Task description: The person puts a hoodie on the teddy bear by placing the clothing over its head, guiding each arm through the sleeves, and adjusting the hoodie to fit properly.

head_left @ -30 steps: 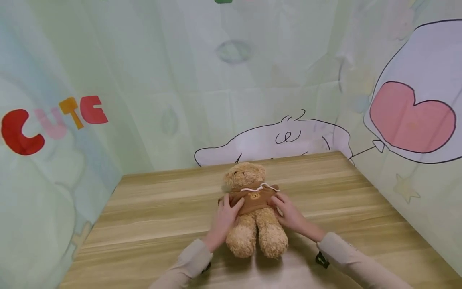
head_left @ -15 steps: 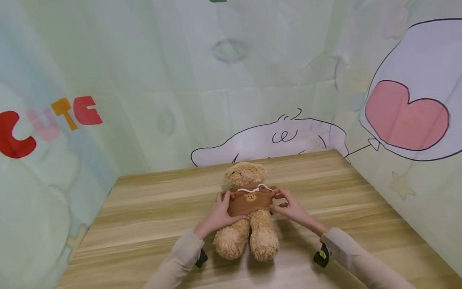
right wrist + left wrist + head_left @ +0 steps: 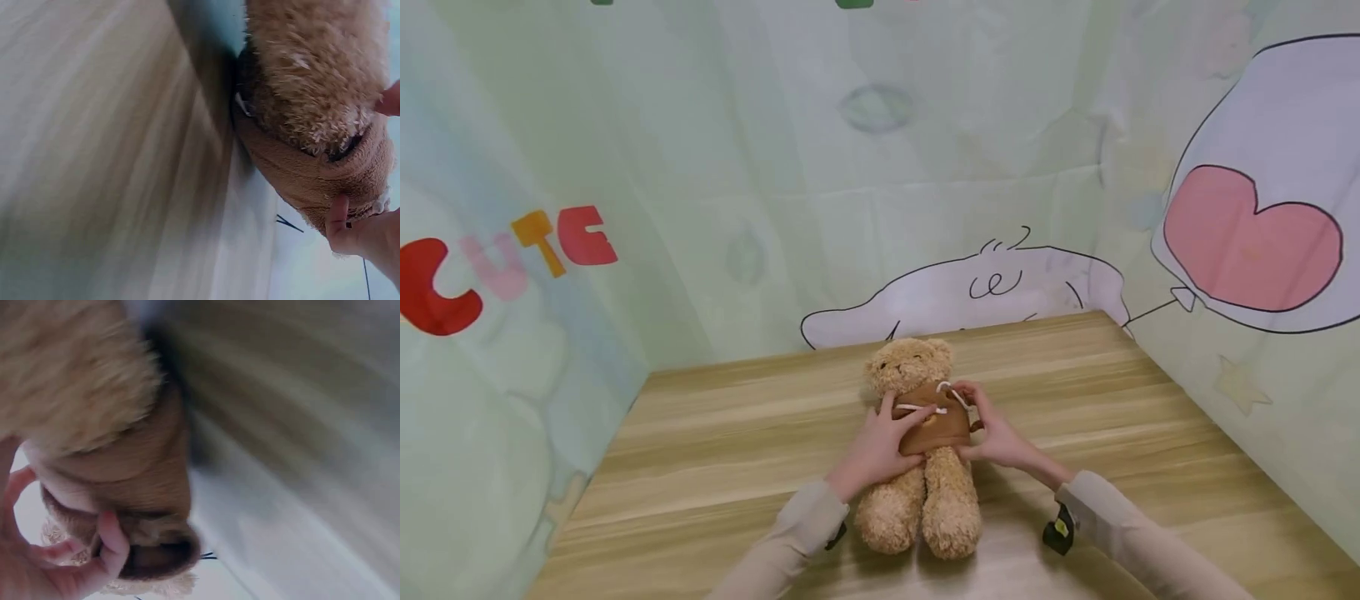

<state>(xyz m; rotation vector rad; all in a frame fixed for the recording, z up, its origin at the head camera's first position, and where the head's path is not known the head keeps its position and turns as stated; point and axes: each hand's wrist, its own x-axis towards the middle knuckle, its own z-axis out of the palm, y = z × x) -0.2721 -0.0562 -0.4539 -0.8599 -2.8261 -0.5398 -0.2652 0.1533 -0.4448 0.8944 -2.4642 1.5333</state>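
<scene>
A tan plush teddy bear [image 3: 951, 508] in a brown sweatshirt [image 3: 951, 429] lies on its back, head toward the far edge. The sweatshirt has a white drawstring [image 3: 917, 407]. My left hand [image 3: 876, 442] grips the bear's left-hand side, its fingers across the chest and over part of the printed emblem. At the opposite side, my right hand [image 3: 996, 433] holds the sweatshirt near its edge. A sleeve opening [image 3: 156, 557] shows beside my curled left fingers in the left wrist view. In the right wrist view, a digit presses the sweatshirt cloth [image 3: 300, 156] and another touches the fur.
The wood-grain table [image 3: 737, 433] spreads around the bear. Behind and beside it hangs a pale green printed curtain [image 3: 760, 150] with cartoon figures and letters. A dark device [image 3: 1060, 531] sits under the right cuff.
My left hand has moved up and inward over the chest. My right hand has changed its hold along the sweatshirt's side. The bear's legs shifted left, then slightly back, and the drawstring lies differently.
</scene>
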